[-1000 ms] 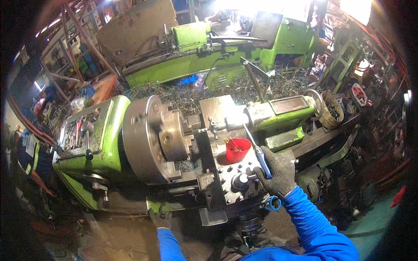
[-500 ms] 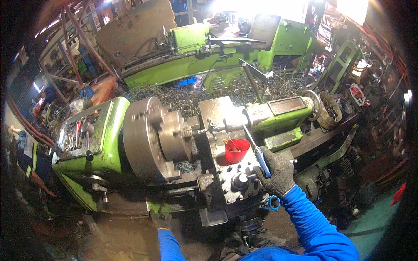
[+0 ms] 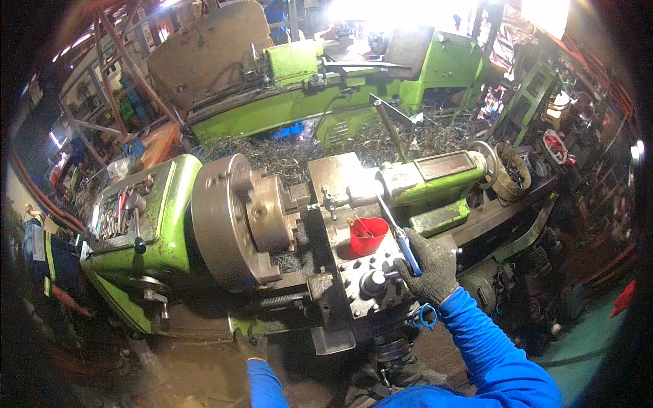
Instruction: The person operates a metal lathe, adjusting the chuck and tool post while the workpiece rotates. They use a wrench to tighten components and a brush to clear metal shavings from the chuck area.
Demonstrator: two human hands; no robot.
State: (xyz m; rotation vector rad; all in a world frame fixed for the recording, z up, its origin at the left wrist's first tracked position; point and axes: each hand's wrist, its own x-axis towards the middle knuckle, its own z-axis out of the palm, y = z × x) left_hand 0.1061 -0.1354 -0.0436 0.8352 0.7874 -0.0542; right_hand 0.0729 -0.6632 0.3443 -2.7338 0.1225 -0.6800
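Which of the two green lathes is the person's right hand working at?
The near lathe with the big chuck; the right hand holds a wrench there. The far lathe stands untouched behind.

I see a second green metal lathe [image 3: 354, 88] behind, curly metal swarf [image 3: 286, 153] between, glaring daylight [image 3: 381, 10] overhead, teal floor [image 3: 585, 347].
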